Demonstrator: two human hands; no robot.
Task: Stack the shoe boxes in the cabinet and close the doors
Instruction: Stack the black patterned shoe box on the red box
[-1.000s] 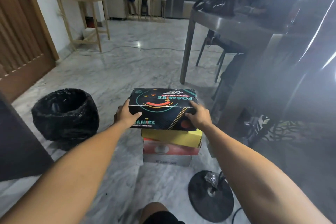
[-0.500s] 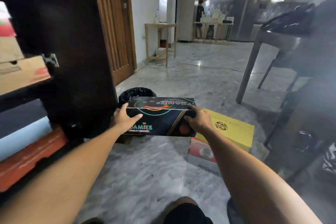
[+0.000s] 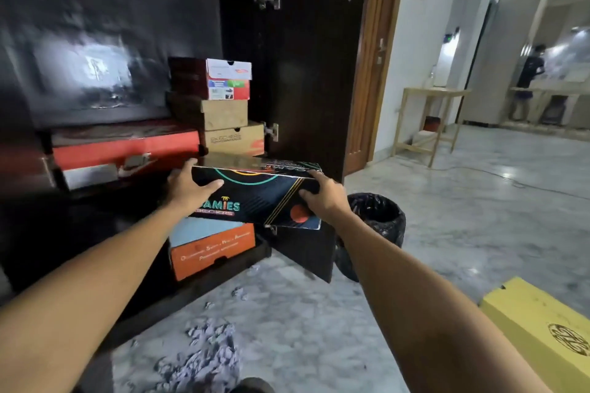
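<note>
I hold a black Foamies shoe box [image 3: 255, 195] in the air in front of the dark cabinet [image 3: 127, 57]. My left hand [image 3: 186, 188] grips its left end and my right hand [image 3: 322, 196] grips its right end. Inside the cabinet a stack of boxes stands on the shelf: a red-and-white box [image 3: 223, 78] on top of two brown cardboard boxes [image 3: 230, 128]. A long red box [image 3: 124, 150] lies to their left. Below, an orange box [image 3: 214, 249] with a pale blue lid sits on the bottom shelf. The cabinet's right door [image 3: 309, 73] stands open.
A black-lined bin [image 3: 376, 220] stands on the marble floor just behind the open door. A yellow shoe box [image 3: 542, 329] lies at the lower right. Grey scraps [image 3: 207, 351] litter the floor by the cabinet. A wooden table [image 3: 427, 118] and a person stand far right.
I have turned left from the pile on the floor to the cabinet, carrying the black box with both hands. The box has come up to the shelf's height.
</note>
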